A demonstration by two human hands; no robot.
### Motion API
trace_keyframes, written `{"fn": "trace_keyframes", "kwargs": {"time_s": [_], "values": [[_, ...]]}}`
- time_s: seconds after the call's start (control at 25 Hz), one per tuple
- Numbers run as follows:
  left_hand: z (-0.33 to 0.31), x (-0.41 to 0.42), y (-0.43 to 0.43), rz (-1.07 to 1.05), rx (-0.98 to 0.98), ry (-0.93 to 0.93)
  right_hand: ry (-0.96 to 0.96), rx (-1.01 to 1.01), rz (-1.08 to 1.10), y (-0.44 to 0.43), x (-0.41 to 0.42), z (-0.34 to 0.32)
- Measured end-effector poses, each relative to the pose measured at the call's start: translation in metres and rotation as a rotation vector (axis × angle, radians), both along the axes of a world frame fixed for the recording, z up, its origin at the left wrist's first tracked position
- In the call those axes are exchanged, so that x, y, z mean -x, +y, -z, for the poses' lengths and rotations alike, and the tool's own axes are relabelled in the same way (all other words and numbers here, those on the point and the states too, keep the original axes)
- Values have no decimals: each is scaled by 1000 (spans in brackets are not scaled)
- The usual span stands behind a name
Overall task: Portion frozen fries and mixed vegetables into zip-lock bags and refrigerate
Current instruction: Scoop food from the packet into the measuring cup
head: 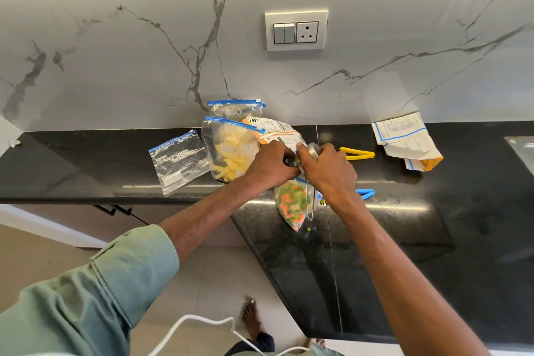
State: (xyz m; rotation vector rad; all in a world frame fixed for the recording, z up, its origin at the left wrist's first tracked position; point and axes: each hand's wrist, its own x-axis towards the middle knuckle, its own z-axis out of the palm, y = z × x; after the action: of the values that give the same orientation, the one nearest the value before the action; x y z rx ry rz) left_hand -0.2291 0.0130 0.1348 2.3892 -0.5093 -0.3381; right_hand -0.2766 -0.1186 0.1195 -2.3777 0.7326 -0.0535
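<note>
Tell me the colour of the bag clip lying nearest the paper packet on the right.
Yellow. The clip shows clearly in the head view, on the black counter.

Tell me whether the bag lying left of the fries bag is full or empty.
Empty: the bag lies flat, and only dark counter shows through its clear plastic.

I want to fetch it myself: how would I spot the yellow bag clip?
Find the wall socket above the black counter. Below it, just right of the right hand, lies the yellow clip. The other clip, nearer the counter's front edge, is blue.
</note>
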Motion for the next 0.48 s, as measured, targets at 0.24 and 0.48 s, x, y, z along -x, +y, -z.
{"fn": "trace_keyframes", "kwargs": {"time_s": [0.24,0.48], "values": [[0,4,2,-43,40,13,-55,-409,30,-18,2,2],[4,7,8,-22,64,16,-67,-970,111,-34,18,-9]]}}
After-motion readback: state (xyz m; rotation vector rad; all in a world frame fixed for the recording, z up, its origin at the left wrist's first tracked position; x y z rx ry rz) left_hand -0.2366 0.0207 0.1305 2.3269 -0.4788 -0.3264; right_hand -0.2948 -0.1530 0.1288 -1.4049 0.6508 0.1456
